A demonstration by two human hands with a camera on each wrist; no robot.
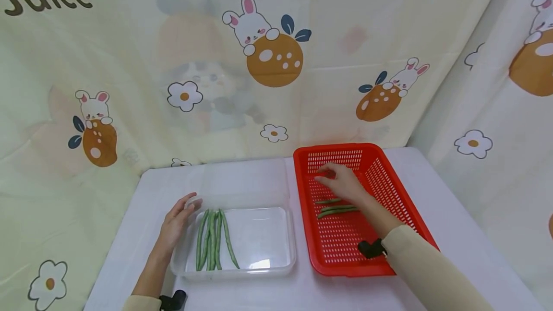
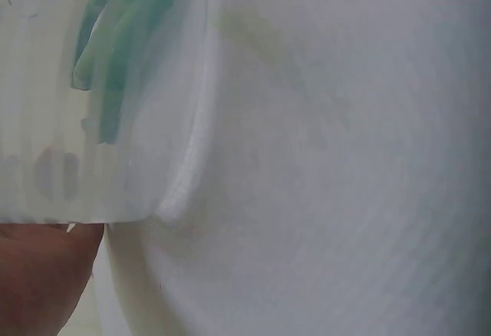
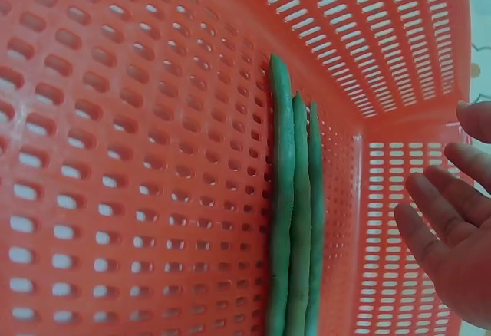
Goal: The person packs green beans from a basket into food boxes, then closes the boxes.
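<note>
Over the red basket (image 1: 317,263) my right hand (image 1: 343,184) hovers, with thumb and fingers apart and nothing between them. Beneath it, a few green beans (image 3: 282,198) lie side by side on the basket floor, and the wrist partly covers them in the head view. My left hand (image 1: 174,222) rests at the back left edge of a clear plastic box (image 1: 259,234), its fingertips against the rim. Several green beans (image 1: 211,239) lie lengthwise in the box's left part. Only part of the left hand (image 2: 38,275) shows beside the box wall in the left wrist view.
A transparent lid (image 1: 242,184) seems to stand raised behind the box. Both containers sit on a white table (image 1: 233,296), the basket right of the box with a narrow gap between. A printed curtain (image 1: 328,95) hangs behind the table and on its right.
</note>
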